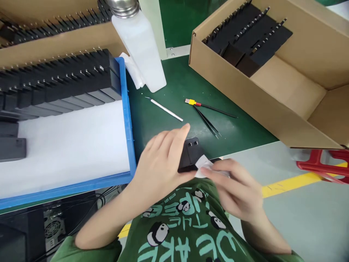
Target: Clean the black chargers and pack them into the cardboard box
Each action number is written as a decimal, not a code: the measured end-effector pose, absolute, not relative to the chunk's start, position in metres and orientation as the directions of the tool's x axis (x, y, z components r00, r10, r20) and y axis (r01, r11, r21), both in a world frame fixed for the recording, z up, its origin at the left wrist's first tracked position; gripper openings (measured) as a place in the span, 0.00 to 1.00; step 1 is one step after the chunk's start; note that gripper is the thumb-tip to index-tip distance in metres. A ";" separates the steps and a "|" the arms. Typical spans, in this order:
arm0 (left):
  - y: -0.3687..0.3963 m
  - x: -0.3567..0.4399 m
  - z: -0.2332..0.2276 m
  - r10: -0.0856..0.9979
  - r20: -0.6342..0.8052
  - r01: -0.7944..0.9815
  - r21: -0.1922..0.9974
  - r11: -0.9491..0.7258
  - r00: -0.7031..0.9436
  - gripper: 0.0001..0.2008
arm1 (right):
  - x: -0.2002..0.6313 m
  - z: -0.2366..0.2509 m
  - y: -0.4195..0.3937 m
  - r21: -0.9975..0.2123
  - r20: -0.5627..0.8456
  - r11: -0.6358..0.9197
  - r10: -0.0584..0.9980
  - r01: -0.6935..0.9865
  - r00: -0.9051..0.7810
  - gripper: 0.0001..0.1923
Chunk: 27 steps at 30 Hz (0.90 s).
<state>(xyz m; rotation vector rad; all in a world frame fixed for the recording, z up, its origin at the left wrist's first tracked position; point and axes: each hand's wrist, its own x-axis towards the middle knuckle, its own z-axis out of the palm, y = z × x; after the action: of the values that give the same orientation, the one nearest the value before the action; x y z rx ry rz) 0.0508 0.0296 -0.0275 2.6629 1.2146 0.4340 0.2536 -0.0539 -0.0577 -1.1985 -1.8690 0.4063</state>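
Left hand (163, 160) clamped black adapter (191, 154) near blue tray (128, 120); right hand (234, 189) pinched white wipe (203, 165) against it. Best: grip steady, wipe flat on the face.

matt black plastic adapter (191, 154), white cloth (203, 166)

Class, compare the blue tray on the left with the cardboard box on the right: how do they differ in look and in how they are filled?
The blue tray is shallow plastic with a white liner; the cardboard box is deep, brown and unlined. The tray's black adapters stand in long rows across its far part; the box's black adapters fill only a far corner. Both rest on the green mat.
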 end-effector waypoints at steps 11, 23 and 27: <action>0.020 0.007 -0.050 0.873 0.085 0.605 0.689 -0.399 0.480 0.51 | 0.229 -0.042 -0.047 -0.433 0.478 0.369 0.867 0.823 -0.138 0.29; 0.022 0.012 -0.047 0.854 0.054 0.591 0.699 -0.403 0.517 0.46 | 0.201 -0.034 -0.029 -0.334 0.471 0.370 0.862 0.867 -0.186 0.21; 0.021 0.014 -0.048 0.859 0.053 0.591 0.705 -0.393 0.509 0.44 | 0.194 -0.040 -0.029 -0.265 0.352 0.335 0.907 0.904 -0.233 0.24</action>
<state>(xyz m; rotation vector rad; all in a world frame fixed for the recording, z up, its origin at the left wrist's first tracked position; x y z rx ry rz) 0.0136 0.0212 -0.0477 2.1236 1.1798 0.5524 0.1945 -0.0290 -0.0398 -1.5898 -2.1650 0.0075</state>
